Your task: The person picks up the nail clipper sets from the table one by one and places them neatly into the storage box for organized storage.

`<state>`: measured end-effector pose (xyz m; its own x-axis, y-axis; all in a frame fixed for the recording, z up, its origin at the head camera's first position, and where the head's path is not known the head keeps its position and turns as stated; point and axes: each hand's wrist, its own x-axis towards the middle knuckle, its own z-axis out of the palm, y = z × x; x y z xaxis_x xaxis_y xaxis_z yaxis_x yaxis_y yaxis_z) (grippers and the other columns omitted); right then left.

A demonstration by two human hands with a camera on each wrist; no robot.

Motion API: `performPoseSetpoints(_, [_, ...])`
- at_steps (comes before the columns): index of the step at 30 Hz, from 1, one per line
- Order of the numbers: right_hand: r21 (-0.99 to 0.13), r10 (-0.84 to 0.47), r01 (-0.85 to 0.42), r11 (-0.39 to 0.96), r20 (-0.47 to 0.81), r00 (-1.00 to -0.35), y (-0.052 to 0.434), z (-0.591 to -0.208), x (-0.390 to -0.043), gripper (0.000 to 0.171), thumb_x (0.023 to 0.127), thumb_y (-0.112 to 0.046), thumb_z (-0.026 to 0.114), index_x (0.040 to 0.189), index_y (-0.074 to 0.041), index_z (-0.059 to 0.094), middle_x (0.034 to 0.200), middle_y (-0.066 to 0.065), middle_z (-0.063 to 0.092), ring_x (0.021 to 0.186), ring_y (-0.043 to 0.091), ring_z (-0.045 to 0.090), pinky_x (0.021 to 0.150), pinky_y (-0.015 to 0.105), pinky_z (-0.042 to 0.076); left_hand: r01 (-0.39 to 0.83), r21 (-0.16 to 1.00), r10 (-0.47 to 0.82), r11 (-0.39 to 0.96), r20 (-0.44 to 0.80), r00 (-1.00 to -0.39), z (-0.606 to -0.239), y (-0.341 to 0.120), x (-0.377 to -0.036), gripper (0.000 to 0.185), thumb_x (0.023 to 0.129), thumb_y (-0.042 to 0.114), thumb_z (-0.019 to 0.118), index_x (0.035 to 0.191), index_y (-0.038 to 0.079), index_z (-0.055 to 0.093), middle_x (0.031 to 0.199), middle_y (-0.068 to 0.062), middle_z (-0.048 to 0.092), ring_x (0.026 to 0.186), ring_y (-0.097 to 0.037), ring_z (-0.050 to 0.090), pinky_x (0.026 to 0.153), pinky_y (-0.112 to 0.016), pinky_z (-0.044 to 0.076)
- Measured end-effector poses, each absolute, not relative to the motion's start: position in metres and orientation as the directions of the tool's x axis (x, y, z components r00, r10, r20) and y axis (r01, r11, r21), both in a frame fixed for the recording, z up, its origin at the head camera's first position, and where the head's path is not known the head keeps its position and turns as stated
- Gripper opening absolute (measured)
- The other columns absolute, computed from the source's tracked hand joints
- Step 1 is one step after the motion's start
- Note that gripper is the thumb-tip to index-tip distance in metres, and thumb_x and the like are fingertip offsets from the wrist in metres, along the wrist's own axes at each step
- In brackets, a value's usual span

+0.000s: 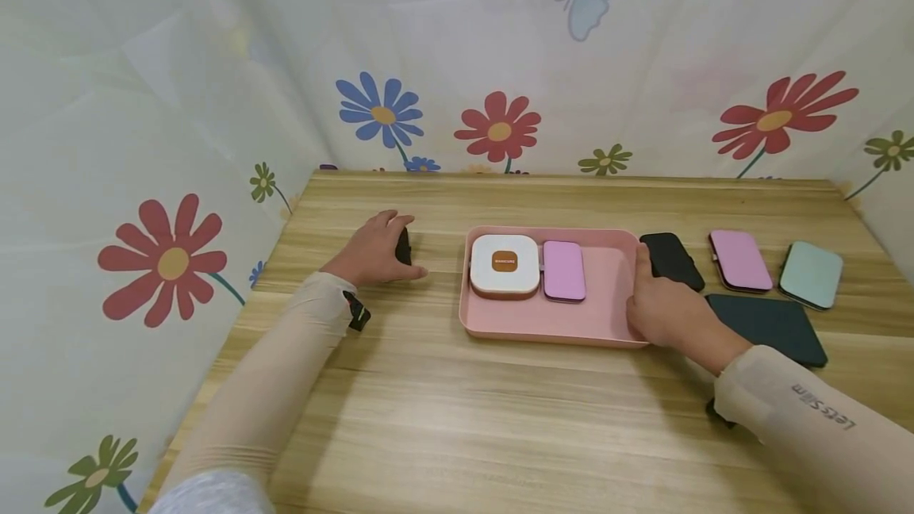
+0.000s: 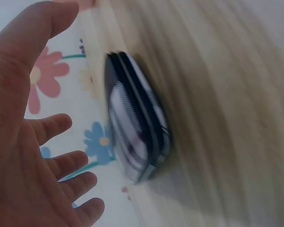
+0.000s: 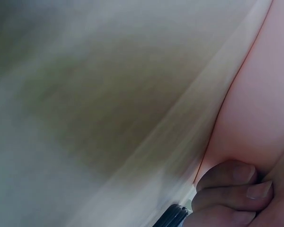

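In the head view my left hand is at the left of the table, thumb and fingers spread beside a small dark case, which it mostly hides. The left wrist view shows this case standing on edge, with a plaid side and dark rims; a gap lies between it and the fingers. My right hand holds the right wall of a pink tray. Its fingers are curled against the tray in the right wrist view. Inside the tray are a white square box and a pink-purple flat case.
Right of the tray lie a black case, a pink case, a mint-green case and a larger dark green flat case. A flowered white curtain hangs behind and left of the wooden table.
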<state>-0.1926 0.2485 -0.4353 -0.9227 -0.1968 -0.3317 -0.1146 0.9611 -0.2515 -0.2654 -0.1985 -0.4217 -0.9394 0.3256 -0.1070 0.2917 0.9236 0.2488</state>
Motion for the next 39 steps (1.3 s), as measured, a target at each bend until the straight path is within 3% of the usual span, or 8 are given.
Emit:
performPoseSetpoints(9, [-0.250,-0.204,-0.124,0.960,-0.322,-0.924,0.249,-0.436,-0.192,0.087,0.099,-0.021,0.035,0.149,0.003,-0.031,0.056,0.004,0.051,0.044,0.018,0.044,0.043,0.031,0.029,0.288,0.222,0.328,0.932,-0.170,-0.929,-0.429,-0.211,-0.262,0.111,0.076,0.068,0.073,0.161,0.015,0.023,0.164,-0.023,0.017,0.149,-0.045,0.020,0.117,-0.061,0.022])
performPoseSetpoints(18, [-0.252,-0.202,-0.121,0.960,-0.325,-0.924,0.250,-0.436,-0.191,0.089,0.099,-0.021,0.036,0.148,0.001,-0.034,0.056,0.004,0.051,0.043,0.017,0.043,0.043,0.030,0.028,0.256,0.327,0.335,0.910,-0.212,-0.918,-0.433,-0.223,-0.270,0.115,0.074,0.056,0.082,0.161,0.014,0.020,0.163,-0.024,0.016,0.148,-0.043,0.026,0.114,-0.058,0.032])
performPoseSetpoints(25, [-0.254,-0.194,-0.113,0.961,-0.324,-0.926,0.250,-0.437,-0.192,0.087,0.098,-0.021,0.035,0.150,0.002,-0.031,0.056,0.003,0.051,0.044,0.018,0.043,0.043,0.030,0.028,0.247,0.386,0.349,0.889,-0.221,-0.911,-0.442,-0.229,-0.276,0.111,0.073,0.059,0.081,0.159,0.016,0.026,0.160,-0.020,0.025,0.142,-0.037,0.035,0.110,-0.054,0.037])
performPoseSetpoints(39, [-0.238,-0.197,-0.126,0.963,-0.307,-0.931,0.250,-0.438,-0.191,0.088,0.099,-0.022,0.036,0.150,0.001,-0.032,0.055,0.004,0.051,0.043,0.018,0.043,0.042,0.030,0.028,0.280,0.350,0.354,0.894,-0.169,-0.920,-0.447,-0.232,-0.275,0.108,0.071,0.064,0.081,0.156,0.016,0.034,0.152,-0.021,0.036,0.136,-0.039,0.039,0.107,-0.055,0.040])
